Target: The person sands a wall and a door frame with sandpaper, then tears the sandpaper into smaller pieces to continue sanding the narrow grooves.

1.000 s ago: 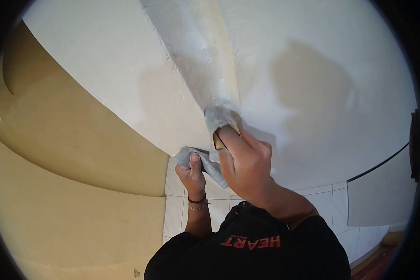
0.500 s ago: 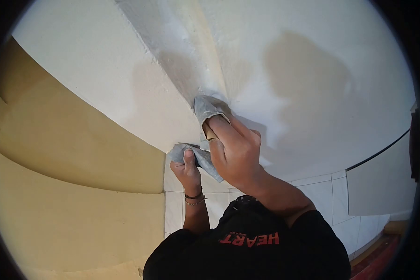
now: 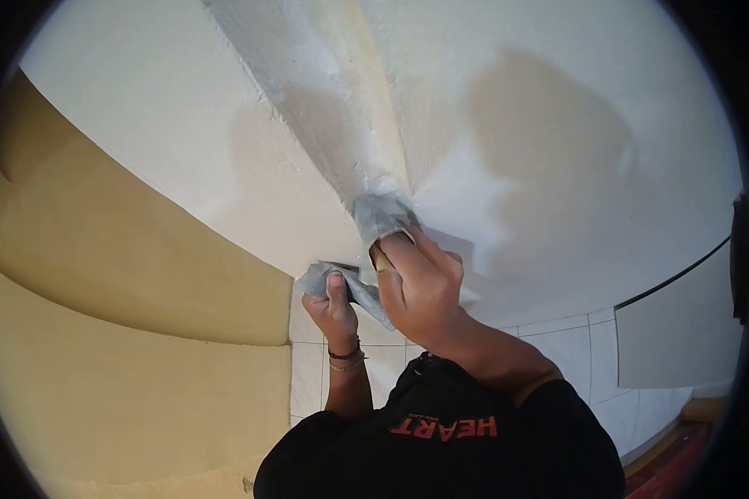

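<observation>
My right hand (image 3: 424,287) grips a bent grey sheet that looks like sandpaper (image 3: 381,214). It presses the sheet against a grey-and-cream patched strip (image 3: 333,91) running down the white wall. The fingertips are tucked behind the sheet and hidden. Lower and to the left, my left hand (image 3: 333,312) is closed on another grey piece of sandpaper (image 3: 324,276), thumb on top. This piece slants down toward my right hand; whether the two pieces join cannot be made out.
White wall (image 3: 558,233) spreads to both sides of the strip. A tan wall section (image 3: 141,224) curves along the left. Below lie white floor tiles (image 3: 558,341). A pale panel (image 3: 678,324) with a dark edge stands at the right, near a dark object (image 3: 739,258).
My right hand and its sandpaper have slid slightly down along the strip, toward my body. My left hand keeps its hold and has hardly moved.
</observation>
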Action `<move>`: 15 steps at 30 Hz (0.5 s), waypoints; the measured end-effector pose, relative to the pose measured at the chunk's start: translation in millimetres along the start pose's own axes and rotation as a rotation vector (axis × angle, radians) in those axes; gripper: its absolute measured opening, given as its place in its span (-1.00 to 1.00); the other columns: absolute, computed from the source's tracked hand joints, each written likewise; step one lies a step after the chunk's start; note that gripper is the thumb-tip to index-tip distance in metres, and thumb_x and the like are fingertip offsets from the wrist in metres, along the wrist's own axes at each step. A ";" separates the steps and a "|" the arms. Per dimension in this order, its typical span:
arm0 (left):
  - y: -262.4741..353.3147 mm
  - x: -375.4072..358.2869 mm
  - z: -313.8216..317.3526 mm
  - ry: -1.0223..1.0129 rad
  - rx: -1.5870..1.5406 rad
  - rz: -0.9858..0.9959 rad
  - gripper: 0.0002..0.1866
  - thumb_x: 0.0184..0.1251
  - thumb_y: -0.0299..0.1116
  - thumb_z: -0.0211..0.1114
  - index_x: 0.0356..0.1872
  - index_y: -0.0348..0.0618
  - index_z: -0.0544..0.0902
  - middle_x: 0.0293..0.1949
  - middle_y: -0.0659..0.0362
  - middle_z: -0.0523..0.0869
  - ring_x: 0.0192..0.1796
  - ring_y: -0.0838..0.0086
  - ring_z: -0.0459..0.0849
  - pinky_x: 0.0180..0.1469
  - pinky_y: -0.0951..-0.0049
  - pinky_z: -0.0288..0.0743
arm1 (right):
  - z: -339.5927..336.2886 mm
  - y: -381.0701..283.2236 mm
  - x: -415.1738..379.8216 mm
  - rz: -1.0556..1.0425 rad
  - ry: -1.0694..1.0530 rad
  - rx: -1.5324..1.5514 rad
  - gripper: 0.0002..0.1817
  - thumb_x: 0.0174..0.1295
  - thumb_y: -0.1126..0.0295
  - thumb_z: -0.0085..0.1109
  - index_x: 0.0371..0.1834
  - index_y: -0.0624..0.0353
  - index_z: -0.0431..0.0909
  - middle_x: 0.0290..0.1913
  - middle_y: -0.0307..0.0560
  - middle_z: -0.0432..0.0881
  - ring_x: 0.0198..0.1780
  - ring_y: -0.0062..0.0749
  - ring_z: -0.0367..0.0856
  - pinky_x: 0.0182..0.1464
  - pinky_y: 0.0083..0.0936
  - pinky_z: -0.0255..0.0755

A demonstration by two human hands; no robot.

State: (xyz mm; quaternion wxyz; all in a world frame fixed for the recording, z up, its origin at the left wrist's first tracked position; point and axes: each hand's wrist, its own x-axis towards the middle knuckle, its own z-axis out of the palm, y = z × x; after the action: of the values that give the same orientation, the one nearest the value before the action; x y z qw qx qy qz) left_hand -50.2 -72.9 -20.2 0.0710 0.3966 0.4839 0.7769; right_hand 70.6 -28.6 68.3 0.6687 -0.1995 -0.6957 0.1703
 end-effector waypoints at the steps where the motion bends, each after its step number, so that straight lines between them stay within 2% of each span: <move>1: -4.8 -0.4 -3.7 -0.007 0.000 -0.009 -0.61 0.38 -0.14 0.22 -0.55 -0.21 0.44 -0.57 0.35 0.44 -0.49 0.65 0.31 -0.45 0.58 0.18 | 0.4 -3.7 7.3 0.007 -0.010 0.000 -0.82 -0.09 0.67 0.02 -0.40 0.26 0.53 -0.49 -0.05 0.51 -0.55 -0.12 0.51 -0.54 -0.40 0.36; 6: -1.9 9.7 -9.7 -0.051 0.015 -0.044 -0.60 0.38 -0.14 0.22 -0.56 -0.23 0.45 -0.56 0.33 0.45 -0.49 0.64 0.33 -0.44 0.57 0.20 | 6.9 1.1 12.4 0.025 -0.057 -0.004 -0.80 -0.10 0.67 0.01 -0.37 0.29 0.54 -0.49 -0.02 0.51 -0.54 -0.10 0.51 -0.53 -0.39 0.37; 11: -8.8 10.1 -7.8 -0.020 0.015 -0.023 -0.60 0.38 -0.14 0.22 -0.55 -0.25 0.48 -0.58 0.34 0.44 -0.52 0.66 0.30 -0.47 0.59 0.15 | 10.5 -3.3 23.3 0.029 -0.001 0.031 -0.78 -0.11 0.67 0.00 -0.35 0.30 0.54 -0.48 0.01 0.50 -0.54 -0.09 0.50 -0.53 -0.37 0.36; 15: 1.0 12.2 -3.2 -0.015 0.045 0.027 -0.60 0.38 -0.14 0.22 -0.54 -0.26 0.49 -0.58 0.33 0.44 -0.51 0.64 0.32 -0.46 0.58 0.17 | 6.5 3.0 13.8 0.005 -0.058 -0.013 -0.77 -0.11 0.68 -0.01 -0.33 0.33 0.54 -0.46 0.02 0.51 -0.54 -0.08 0.50 -0.52 -0.37 0.38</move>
State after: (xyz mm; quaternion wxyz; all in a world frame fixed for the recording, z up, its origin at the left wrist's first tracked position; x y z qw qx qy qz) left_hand -60.4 -69.7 -13.4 0.0553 0.4103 0.4955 0.7636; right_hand 64.0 -18.8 78.3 0.6466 -0.2005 -0.7154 0.1730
